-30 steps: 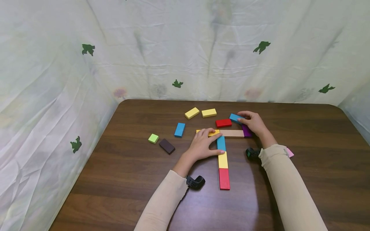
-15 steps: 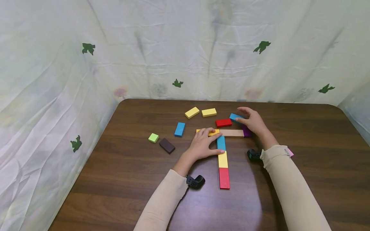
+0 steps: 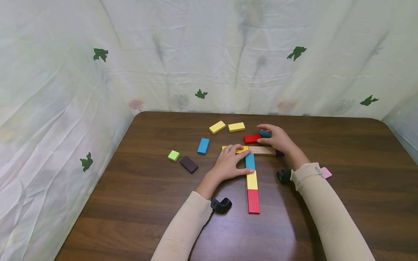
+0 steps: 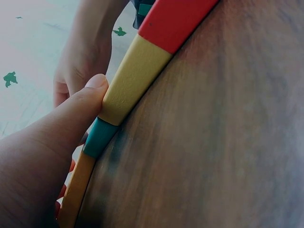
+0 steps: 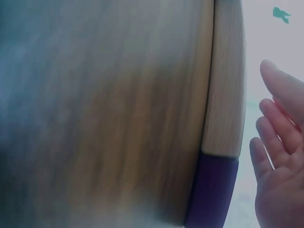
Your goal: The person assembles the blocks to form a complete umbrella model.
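Note:
Flat wooden blocks form a T on the table. My left hand (image 3: 231, 165) rests on it, fingers over the orange-yellow block (image 3: 224, 147) at the bar's left end. Its thumb lies where the blue block (image 3: 249, 162) meets the yellow block (image 4: 135, 66); a red block (image 3: 253, 201) ends the stem. To the right, the bar runs on with a plain wood block (image 5: 224, 85) and a purple block (image 5: 211, 190). Beyond it my right hand (image 3: 277, 139) spreads thumb and fingers apart, thumb tip at the right end of another red block (image 3: 251, 139). A blue block (image 3: 265, 133) is partly hidden behind that hand.
Two yellow blocks (image 3: 236, 127) lie at the back. Left of the T are a blue block (image 3: 203, 146), a dark brown block (image 3: 188, 164) and a small green block (image 3: 173, 156). A pink block (image 3: 326, 172) shows beside the right sleeve. A pale cloth (image 3: 209, 54) hangs behind the table.
My right hand has left the blue block at the back and moved left to the red block's end. My left hand stays in place on the T.

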A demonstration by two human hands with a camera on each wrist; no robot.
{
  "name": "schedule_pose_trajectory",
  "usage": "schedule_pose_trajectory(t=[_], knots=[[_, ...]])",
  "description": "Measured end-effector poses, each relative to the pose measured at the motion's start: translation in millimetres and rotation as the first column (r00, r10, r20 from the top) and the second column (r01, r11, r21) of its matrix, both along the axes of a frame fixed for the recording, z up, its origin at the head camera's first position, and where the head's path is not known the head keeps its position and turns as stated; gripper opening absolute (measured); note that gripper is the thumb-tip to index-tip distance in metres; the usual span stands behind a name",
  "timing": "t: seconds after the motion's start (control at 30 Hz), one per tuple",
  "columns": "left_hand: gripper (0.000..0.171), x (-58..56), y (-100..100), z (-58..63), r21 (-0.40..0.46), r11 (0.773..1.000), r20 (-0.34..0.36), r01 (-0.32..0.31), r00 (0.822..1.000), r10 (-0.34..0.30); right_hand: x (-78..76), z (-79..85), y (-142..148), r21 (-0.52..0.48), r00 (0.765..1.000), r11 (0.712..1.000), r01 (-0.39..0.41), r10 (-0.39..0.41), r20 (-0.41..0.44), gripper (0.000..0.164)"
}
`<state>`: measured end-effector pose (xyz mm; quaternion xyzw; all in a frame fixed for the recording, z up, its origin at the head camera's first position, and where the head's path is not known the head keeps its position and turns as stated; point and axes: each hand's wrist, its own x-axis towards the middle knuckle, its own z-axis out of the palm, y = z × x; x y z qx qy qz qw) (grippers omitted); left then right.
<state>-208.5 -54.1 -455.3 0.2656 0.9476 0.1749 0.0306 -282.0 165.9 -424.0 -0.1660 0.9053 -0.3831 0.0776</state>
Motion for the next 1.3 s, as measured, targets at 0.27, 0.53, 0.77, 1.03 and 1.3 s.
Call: schedule_pose_trajectory(t=[0.27,0.53,0.77,1.03,1.3], knots=[[0.075,-0.2,0,-0.9,0.004,1.0,-0.009,0.006,1.0,-0.006,-2.4,-1.8,-11,0.046,0.998,0.997,-0.057,0.057,-0.013,0.049],[0.074,1.0,0,-0.8,0.01,1.0,-0.01,0.01,1.0,-0.009,-4.9,-4.0,-15,0.117,0.995,0.99,-0.085,0.089,-0.034,0.043],[0.073,1.4,-1,-0.4,0.004,1.0,-0.011,0.008,1.0,-0.008,-5.3,-5.0,-17,0.132,0.993,0.986,-0.098,0.107,-0.059,0.037],[0.074,1.4,-1,-0.2,0.006,1.0,-0.005,0.006,1.0,-0.006,-4.2,-3.1,-19,0.093,0.99,0.991,-0.094,0.103,-0.093,0.036],[0.074,0.2,-1,-0.6,0.002,1.0,-0.01,0.005,1.0,-0.005,-5.7,-2.6,-19,-0.013,0.992,0.999,-0.03,0.028,-0.125,0.039]])
